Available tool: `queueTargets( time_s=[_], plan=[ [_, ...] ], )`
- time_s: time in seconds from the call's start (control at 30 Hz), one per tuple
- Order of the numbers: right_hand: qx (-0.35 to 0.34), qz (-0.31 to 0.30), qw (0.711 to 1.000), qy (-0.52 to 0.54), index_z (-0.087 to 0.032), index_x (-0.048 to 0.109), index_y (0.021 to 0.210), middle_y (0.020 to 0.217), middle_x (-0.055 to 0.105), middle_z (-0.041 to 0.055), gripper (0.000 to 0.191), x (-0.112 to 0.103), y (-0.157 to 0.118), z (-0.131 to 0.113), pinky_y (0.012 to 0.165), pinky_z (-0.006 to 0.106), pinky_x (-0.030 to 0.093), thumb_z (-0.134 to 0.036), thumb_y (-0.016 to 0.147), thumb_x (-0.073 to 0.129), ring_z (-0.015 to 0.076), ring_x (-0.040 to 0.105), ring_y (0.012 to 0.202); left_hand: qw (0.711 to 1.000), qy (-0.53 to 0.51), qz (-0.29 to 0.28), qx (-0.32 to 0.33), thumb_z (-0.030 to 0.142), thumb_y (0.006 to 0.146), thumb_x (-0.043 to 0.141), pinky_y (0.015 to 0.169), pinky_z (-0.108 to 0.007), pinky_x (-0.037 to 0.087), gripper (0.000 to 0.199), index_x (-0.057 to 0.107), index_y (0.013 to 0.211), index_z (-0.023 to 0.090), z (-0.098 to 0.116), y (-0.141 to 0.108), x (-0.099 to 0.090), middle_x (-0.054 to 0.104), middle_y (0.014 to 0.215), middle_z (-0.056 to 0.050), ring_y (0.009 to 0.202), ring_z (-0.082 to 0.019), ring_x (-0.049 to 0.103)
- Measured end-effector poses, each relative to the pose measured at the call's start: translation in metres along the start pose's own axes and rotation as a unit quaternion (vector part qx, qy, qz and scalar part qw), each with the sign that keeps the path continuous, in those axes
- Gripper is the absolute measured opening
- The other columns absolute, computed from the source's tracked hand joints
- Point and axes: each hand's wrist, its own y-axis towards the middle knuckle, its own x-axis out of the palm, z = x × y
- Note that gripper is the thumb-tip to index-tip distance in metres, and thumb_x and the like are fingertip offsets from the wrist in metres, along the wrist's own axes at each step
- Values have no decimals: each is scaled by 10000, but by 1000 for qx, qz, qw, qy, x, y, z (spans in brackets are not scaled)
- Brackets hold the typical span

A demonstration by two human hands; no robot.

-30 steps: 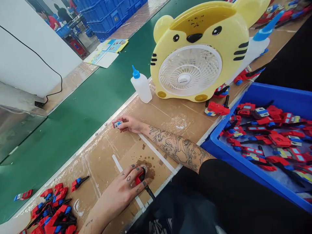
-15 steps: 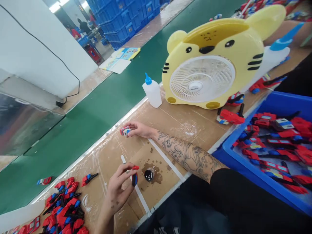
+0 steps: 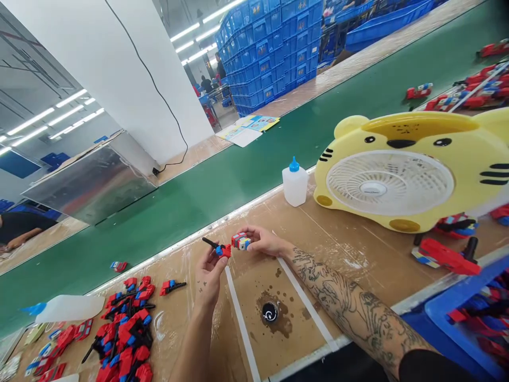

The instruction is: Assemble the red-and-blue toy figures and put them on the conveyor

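Between the fingers of my left hand (image 3: 210, 276) is a red and blue plastic toy part (image 3: 223, 250) with a black rod sticking out to the upper left. My right hand (image 3: 264, 241) grips a small red, white and blue toy block (image 3: 241, 241). The two pieces are close together, and I cannot tell whether they touch. Below them a small round cup of dark liquid (image 3: 270, 312) stands on stained cardboard. To the left of my left hand lies a heap of red, blue and black toy parts (image 3: 127, 329), with a single part (image 3: 172, 287) beside it.
A yellow animal-shaped fan (image 3: 389, 180) stands at right, beside an upright white bottle with a blue tip (image 3: 295, 187). Another bottle (image 3: 71, 309) lies at left. Beyond runs a green conveyor belt (image 3: 199, 196). A blue bin (image 3: 445, 307) holds more parts at lower right.
My left hand has risen from beside the cup and now holds its part up near the block in my right hand. The view has shifted left and upward.
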Motion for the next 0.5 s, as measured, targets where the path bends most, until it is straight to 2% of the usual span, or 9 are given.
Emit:
queueTargets(
  time_s=[0.13,0.27,0.37,0.5],
  plan=[
    [4,4,1000,-22,-220,635,1111,1157,681,72,594,3,-1,-2,931,320,485,-206,584,909,202,654,1052,999,45,-19,-6,351,706,861,988,-343,501,543,684,1200,212,-7,3,1,720,1132,-76,1076,-216,664],
    [13,18,997,-73,-223,629,1110,1148,683,73,619,5,-1,-3,934,358,503,-228,557,907,230,654,1071,995,89,-23,-26,381,707,851,1010,-395,500,580,671,1221,181,-9,11,2,730,1137,-101,1080,-251,674],
    [4,26,993,-118,-215,621,1154,1137,687,74,633,6,1,1,922,379,516,-235,578,881,235,658,1054,991,120,-46,-44,386,735,822,1020,-420,495,558,666,1222,163,-9,18,1,723,1169,-117,1097,-270,672],
    [-41,58,973,-220,-196,601,1266,1153,692,86,640,7,2,6,964,412,504,-257,667,820,236,660,1032,981,188,-51,-9,388,812,732,1052,-411,466,435,672,1174,155,-7,24,7,705,1201,-118,1146,-271,647]
  ],
)
